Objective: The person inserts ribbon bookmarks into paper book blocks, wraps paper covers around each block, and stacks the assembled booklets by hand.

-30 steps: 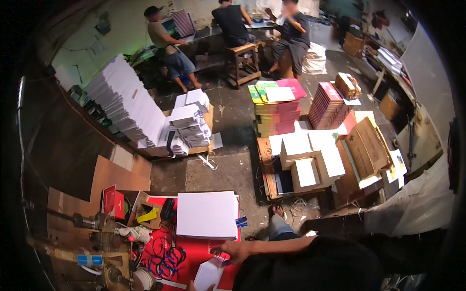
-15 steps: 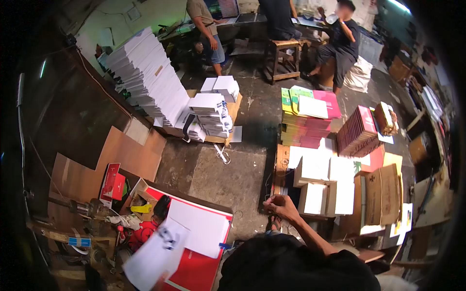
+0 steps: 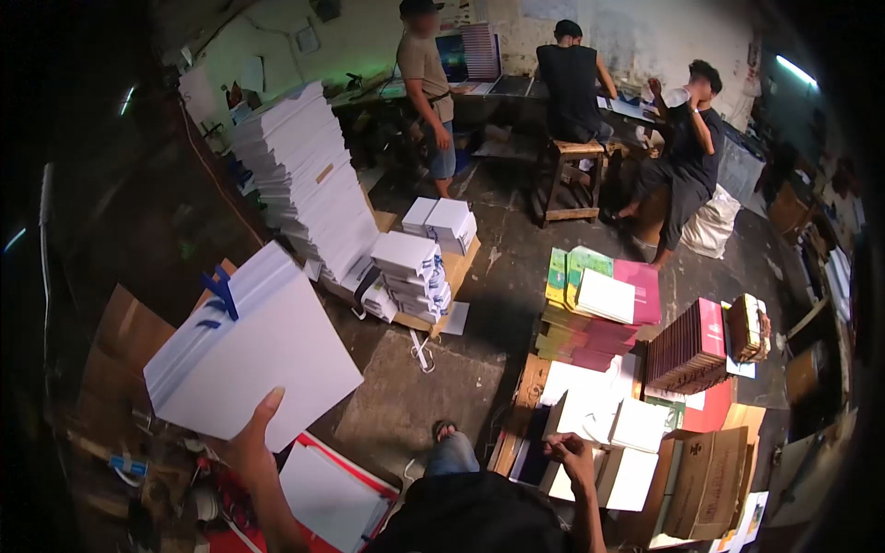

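Observation:
My left hand point(image 3: 251, 441) grips a white paper stack point(image 3: 267, 355) at its near edge, with the thumb lying on top. The stack is held up and tilted at the left, and a blue marking or strip shows near its far edge. My right hand point(image 3: 573, 453) is raised at the lower right, fingers curled, with nothing visible in them. It is nearest to the white paper blocks point(image 3: 629, 477), and I cannot tell whether it touches them. Below my left arm lies a red board with white sheets point(image 3: 323, 493) on it.
A tall white paper pile point(image 3: 300, 175) and bundled white blocks point(image 3: 406, 263) stand ahead. Right of the floor path are green-and-pink booklets point(image 3: 599, 323), a red book stack point(image 3: 684, 348) and a cardboard box point(image 3: 705, 484). A wooden stool point(image 3: 572, 180) and three people are at the back.
My left hand has lifted the white paper from above the red board, upward and forward. My right hand is lower and its fingers are curled. The view has tilted up, showing more of the back wall.

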Motion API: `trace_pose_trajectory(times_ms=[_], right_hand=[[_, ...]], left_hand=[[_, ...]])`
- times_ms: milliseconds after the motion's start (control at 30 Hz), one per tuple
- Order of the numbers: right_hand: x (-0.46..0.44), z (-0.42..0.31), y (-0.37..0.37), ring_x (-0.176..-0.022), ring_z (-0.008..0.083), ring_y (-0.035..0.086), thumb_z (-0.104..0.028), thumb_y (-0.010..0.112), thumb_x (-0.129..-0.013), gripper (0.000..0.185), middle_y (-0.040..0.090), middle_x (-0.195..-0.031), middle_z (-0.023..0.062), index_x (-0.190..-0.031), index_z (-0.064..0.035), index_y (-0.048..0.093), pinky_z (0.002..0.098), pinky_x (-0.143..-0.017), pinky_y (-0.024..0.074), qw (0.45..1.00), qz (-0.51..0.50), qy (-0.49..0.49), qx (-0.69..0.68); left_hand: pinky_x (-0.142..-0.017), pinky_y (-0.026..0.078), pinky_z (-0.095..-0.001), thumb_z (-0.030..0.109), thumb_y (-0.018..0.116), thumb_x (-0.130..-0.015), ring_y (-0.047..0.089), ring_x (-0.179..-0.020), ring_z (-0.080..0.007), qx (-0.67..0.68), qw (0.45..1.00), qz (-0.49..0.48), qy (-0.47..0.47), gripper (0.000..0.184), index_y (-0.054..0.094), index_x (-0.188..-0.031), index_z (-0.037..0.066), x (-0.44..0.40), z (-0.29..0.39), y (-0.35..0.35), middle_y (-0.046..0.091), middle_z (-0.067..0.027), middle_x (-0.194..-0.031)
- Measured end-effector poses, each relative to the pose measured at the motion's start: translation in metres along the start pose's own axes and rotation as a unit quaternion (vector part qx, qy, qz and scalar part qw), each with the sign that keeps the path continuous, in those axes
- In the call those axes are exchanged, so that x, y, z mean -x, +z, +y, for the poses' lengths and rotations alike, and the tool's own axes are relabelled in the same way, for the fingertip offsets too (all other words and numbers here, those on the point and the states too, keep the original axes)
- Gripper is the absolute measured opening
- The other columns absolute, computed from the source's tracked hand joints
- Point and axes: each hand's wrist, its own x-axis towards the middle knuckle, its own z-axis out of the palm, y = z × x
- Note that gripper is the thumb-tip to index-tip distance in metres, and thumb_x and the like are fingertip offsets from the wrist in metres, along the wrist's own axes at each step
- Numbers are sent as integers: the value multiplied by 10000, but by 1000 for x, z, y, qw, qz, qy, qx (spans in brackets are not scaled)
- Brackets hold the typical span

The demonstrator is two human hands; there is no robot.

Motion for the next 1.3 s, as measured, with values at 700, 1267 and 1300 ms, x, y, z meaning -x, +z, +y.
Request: trace_pose_trajectory(times_ms=[700, 1267, 1300], right_hand=[[-222, -12, 101, -765, 180, 667, -319, 736, -858, 383, 714, -809, 121, -962, 47, 695, 321, -685, 509, 950, 114, 187, 224], [-205, -36, 116, -660, 182, 678, -269, 696, -875, 393, 709, -794, 148, -1077, 63, 639, 294, -572, 536, 841, 130, 458, 256], [-206, -37, 119, -658, 182, 678, -269, 696, -875, 391, 709, -792, 147, -1075, 63, 640, 295, -571, 536, 838, 133, 463, 256]], left_hand=[[-1091, 369, -374, 431, 687, -891, 465, -1294, -262, 433, 757, -237, -427, 750, 397, -1460, 38, -219, -297, 629, 458, -94, -1461], [-1074, 406, -417, 531, 653, -880, 471, -1299, -276, 266, 780, -173, -539, 781, 390, -1479, 105, -144, -477, 796, 467, -82, -1458], [-1067, 416, -416, 531, 661, -873, 474, -1298, -275, 289, 758, -182, -556, 784, 392, -1479, 111, -144, -481, 798, 465, -80, -1460]])
